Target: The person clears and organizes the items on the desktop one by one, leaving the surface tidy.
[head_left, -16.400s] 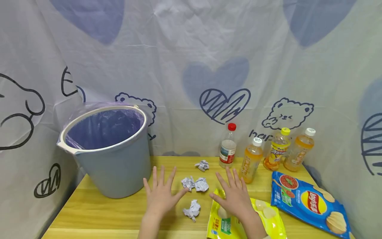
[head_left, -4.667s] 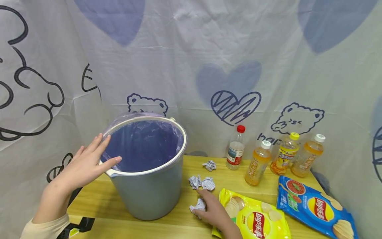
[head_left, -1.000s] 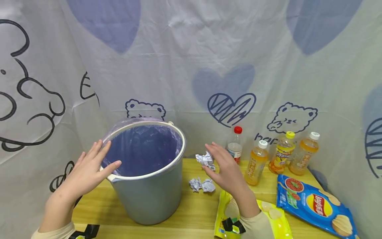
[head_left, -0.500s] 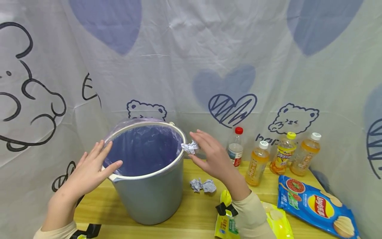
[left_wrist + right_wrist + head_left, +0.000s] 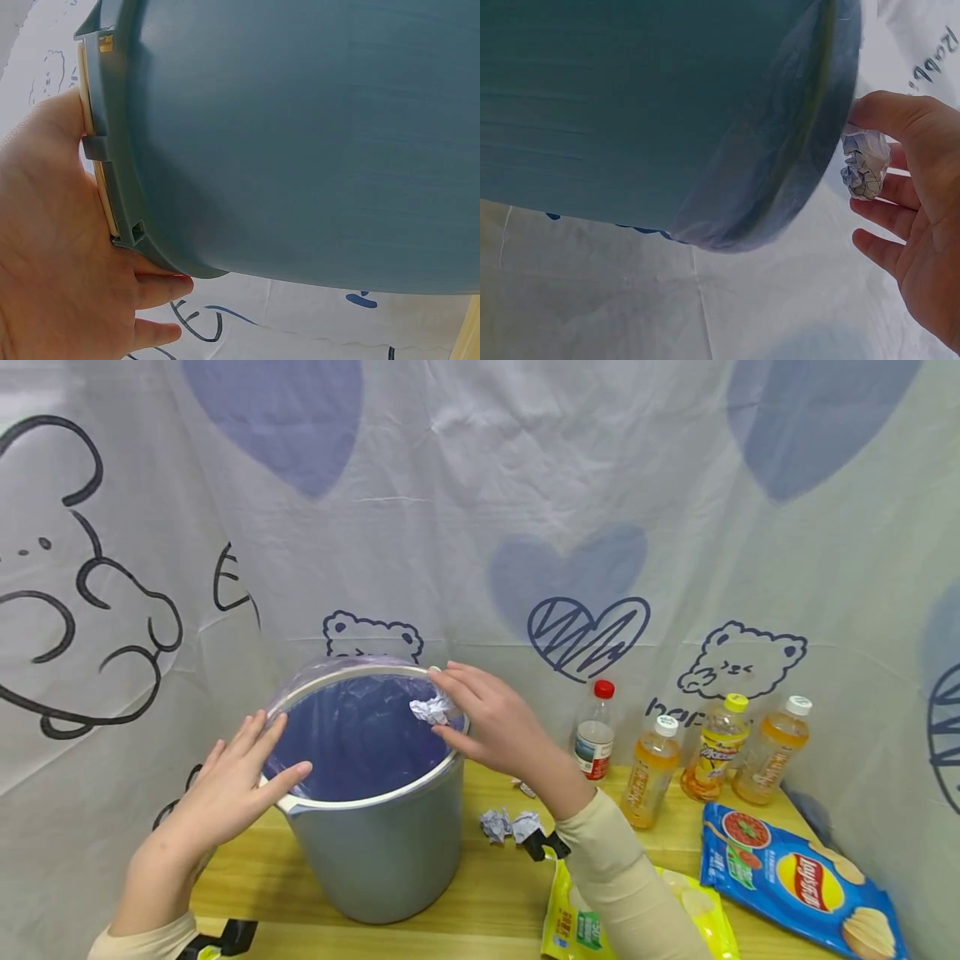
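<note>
A grey-blue bucket (image 5: 375, 852) with a cream rim and a thin purple bag liner stands on the table at the left. Resting against its left rim is my left hand (image 5: 228, 789), fingers straight and thumb stretched over the opening; the left wrist view shows this hand (image 5: 67, 232) beside the rim. My right hand (image 5: 495, 714) pinches a crumpled paper ball (image 5: 430, 709) over the right side of the opening. In the right wrist view the paper ball (image 5: 866, 165) sits between thumb and fingers, just past the rim. The bucket's bottom is hidden.
Two paper balls (image 5: 495, 825) lie right of the bucket, with another (image 5: 525, 788) partly behind my right wrist. A red-capped bottle (image 5: 594, 739) and several orange drink bottles (image 5: 651, 777) stand behind. Yellow (image 5: 573, 914) and blue chip bags (image 5: 802, 877) lie in front.
My right hand has carried the paper ball left, from above the table to over the bucket opening. The left hand stays at the rim. Earlier, this ball lay near the yellow bag.
</note>
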`<state>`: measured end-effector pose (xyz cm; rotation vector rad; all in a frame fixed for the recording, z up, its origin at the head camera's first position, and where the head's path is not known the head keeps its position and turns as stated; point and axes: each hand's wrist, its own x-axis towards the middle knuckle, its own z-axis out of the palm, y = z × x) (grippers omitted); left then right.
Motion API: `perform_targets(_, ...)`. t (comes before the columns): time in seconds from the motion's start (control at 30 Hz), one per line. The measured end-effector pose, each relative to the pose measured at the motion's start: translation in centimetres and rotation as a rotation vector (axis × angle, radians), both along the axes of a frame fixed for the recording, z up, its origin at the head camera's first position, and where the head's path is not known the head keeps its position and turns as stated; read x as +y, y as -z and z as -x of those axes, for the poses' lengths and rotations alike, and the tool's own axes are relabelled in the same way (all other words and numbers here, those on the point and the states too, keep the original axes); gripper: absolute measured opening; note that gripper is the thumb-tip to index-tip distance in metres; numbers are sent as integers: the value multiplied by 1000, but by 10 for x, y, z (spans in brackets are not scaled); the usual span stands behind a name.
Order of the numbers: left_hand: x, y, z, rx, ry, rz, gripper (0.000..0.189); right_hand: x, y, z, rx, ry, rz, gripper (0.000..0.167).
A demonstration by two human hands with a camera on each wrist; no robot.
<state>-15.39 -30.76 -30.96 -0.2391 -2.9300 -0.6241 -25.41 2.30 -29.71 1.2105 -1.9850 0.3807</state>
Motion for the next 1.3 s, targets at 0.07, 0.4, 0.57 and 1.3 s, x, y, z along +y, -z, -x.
perform_targets(0.07, 0, 1, 0, -2, -2, 1, 88, -5, -3, 3, 10, -5, -28, 62)
perform_targets(0.4, -1, 0, 0, 3, -11, 4, 87, -26, -14, 25, -72, 12, -153, 60)
perform_targets(0.57, 0, 1, 0, 3, -10, -1, 87, -35, -17, 40, -285, 26, -195, 61)
perform_targets(1.3, 0, -1, -1, 16, -8, 2, 86, -61, -22, 60, -345, 52, -360, 63)
